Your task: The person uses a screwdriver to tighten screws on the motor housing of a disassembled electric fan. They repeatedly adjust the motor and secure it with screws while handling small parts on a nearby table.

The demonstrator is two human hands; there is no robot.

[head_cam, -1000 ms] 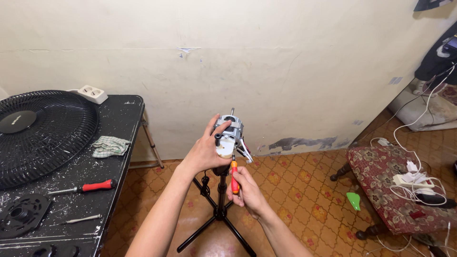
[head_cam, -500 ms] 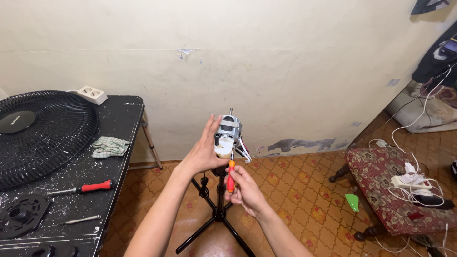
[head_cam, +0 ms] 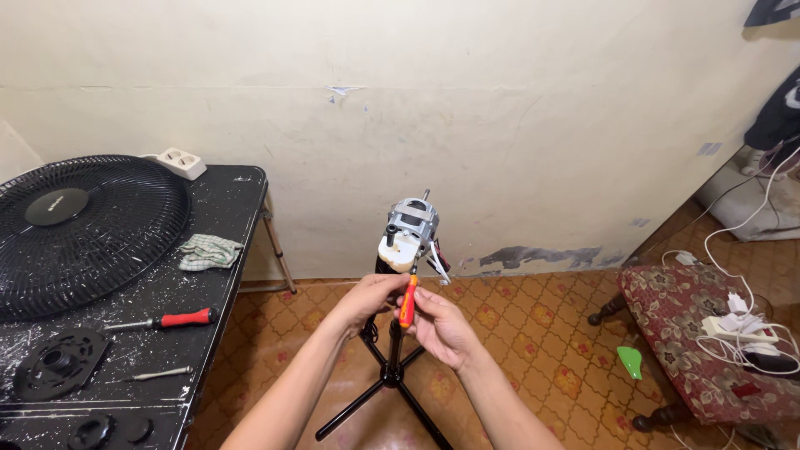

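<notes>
your left hand [head_cam: 373,297] and right hand [head_cam: 442,327]: bare, no gloves, rings or watch; both forearms uncovered, no sleeves in view.

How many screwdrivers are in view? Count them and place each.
2 for sure. The orange-handled screwdriver is in the hands, tip up at the fan motor. The red-handled screwdriver lies on the black table. A thin tool nearby may be another.

One head-worn view looks down, forward toward the wall [head_cam: 500,125], fairly near.
</notes>
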